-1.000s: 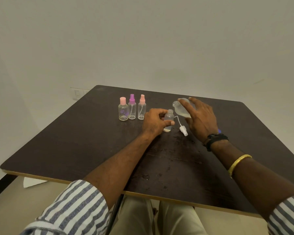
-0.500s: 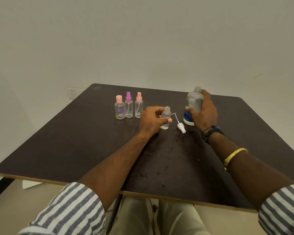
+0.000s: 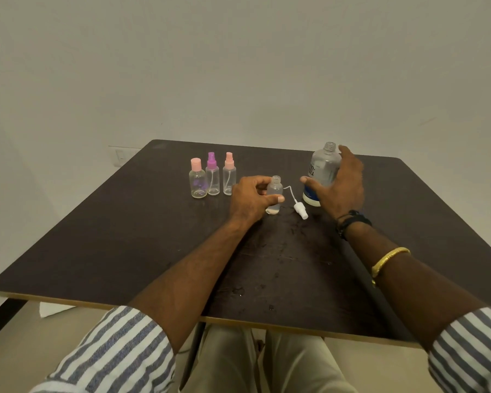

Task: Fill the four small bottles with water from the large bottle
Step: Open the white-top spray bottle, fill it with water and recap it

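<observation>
The left hand (image 3: 251,200) closes its grip on an open small bottle (image 3: 274,198), thumb across the front and fingers behind. The bottle stands upright on the dark surface (image 3: 131,239), capless, with a little water at the bottom. Just to its right lies a white spray top (image 3: 300,210) on its side, its thin tube curving back toward the bottle.

The right hand (image 3: 339,187) is at the large bottle (image 3: 322,173), which stands upright on the surface near the far right edge, uncapped, with a blue band low on its label. The grip is loose: the fingers are spread, the thumb reaches in front of the lower body and a fingertip rises beside the neck. Whether the palm actually presses the bottle cannot be told. A dark band and a gold bangle (image 3: 389,259) sit on that forearm.

To the left of the held bottle, three more small bottles stand in a close row: one with a flat pink cap (image 3: 198,181), then one with a purple sprayer (image 3: 212,177), then one with a pink sprayer (image 3: 229,175). All three are capped and upright.

Water drops (image 3: 278,251) speckle the surface in front of the hands. Striped sleeves (image 3: 116,353) are rolled up on both arms.
</observation>
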A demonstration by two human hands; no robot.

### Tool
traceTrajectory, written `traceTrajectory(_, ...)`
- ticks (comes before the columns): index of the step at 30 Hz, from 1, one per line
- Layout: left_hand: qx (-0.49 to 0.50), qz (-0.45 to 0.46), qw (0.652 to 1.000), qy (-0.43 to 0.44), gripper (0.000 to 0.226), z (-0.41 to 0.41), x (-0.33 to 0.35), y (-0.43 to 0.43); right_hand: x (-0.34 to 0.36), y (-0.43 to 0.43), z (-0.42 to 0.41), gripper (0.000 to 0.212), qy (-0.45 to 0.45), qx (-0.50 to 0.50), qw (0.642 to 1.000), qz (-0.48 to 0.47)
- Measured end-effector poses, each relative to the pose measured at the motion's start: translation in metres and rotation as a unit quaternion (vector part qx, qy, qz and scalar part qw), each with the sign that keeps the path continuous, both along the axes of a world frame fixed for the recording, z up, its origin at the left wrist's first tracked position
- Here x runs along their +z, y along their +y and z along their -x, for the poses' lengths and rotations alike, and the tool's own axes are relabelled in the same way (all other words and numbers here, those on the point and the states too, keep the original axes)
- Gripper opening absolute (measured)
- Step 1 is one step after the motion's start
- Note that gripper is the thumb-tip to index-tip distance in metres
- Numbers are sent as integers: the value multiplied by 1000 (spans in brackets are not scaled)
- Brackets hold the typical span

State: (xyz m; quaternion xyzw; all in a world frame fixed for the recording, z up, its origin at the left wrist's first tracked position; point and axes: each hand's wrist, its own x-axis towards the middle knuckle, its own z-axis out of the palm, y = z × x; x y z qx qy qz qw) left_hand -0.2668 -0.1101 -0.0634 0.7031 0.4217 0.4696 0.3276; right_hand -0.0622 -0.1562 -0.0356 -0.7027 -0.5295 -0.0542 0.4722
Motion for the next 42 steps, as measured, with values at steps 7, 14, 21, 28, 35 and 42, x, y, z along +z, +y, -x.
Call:
traceTrajectory(7, -1, 3, 1000, -1, 52, 0, 3, -3, 11, -12, 23, 44, -109, -24, 985, -130)
traceTrajectory(14, -1, -5, 1000, -4, 51, 2, 3, -4, -7, -11, 42, 20, -216, 67, 968, 105)
traceTrajectory(21, 9, -10, 1000, 6, 52, 1, 4, -5, -13, -10, 46, 26, -220, 39, 948, 228)
traceTrajectory(28, 4, -8, 1000, 3, 51, 1, 5, -7, -5, -11, 44, 10, -160, 51, 979, 115)
traceTrajectory(35, 0, 7, 1000, -5, 50, 2, 4, -6, 20, -13, 47, 13, -128, 102, 979, -122)
traceTrajectory(42, -2, 16, 1000, -14, 49, 1, 3, -7, 30, -22, 48, 12, -159, 138, 950, -231)
